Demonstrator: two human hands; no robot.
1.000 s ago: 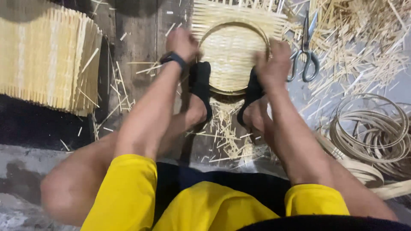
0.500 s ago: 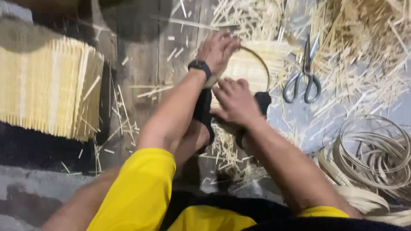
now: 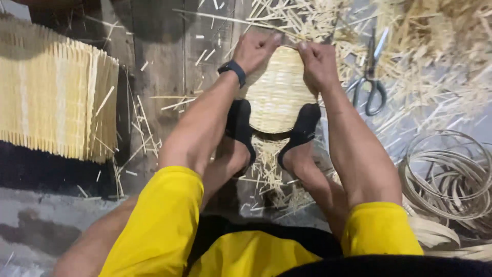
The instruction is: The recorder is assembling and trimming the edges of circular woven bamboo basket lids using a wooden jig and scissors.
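Head-worn view, steeply downward, close.

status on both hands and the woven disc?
Left hand and right hand both pinch the far rim of the woven disc. Feet clamp its near edge. Scissors lie right, clear; loose strips around.

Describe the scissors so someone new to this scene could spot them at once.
Start at the round woven bamboo mat held between both hands. Just beyond the right hand, on the floor among pale bamboo slivers, lie the scissors. They are the only metal item, with dark loop handles toward the person.
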